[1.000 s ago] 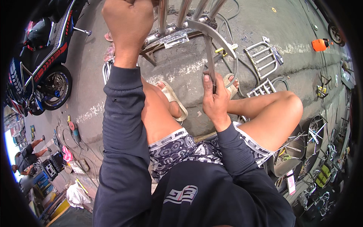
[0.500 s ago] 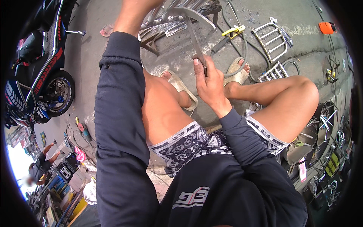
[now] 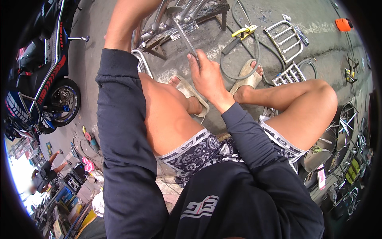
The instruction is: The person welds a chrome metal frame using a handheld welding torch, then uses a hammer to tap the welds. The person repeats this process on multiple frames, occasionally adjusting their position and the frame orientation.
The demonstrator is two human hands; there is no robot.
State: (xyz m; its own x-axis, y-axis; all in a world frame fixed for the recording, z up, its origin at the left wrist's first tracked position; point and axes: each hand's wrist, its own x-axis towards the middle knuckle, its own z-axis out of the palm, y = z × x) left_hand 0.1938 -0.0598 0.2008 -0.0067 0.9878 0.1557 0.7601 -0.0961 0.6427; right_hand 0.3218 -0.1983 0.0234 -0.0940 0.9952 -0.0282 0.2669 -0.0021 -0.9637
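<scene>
My right hand (image 3: 209,79) is closed round the handle of a chipping hammer (image 3: 185,36), just above my knees. The hammer's narrow shank slants up and left, and its head lies over the joints of a shiny metal tube frame (image 3: 159,18). That frame rests on a low, dark stand (image 3: 213,15) at the top of the view. My left hand (image 3: 139,6) reaches to the top edge beside the tubes. Its fingers are cut off there, so their grip is hidden.
A yellow welding clamp (image 3: 244,31) lies with grey cable right of the stand. Beyond it are a silver tube rack (image 3: 284,40) and a smaller rack (image 3: 289,75). A motorcycle (image 3: 47,79) stands left; an angle grinder (image 3: 90,140) lies nearby. Another person (image 3: 45,175) is far left.
My right hand has shifted left with the hammer, whose head has swung left and turned over the tube joints. My left forearm has moved left, uncovering more of the tube frame.
</scene>
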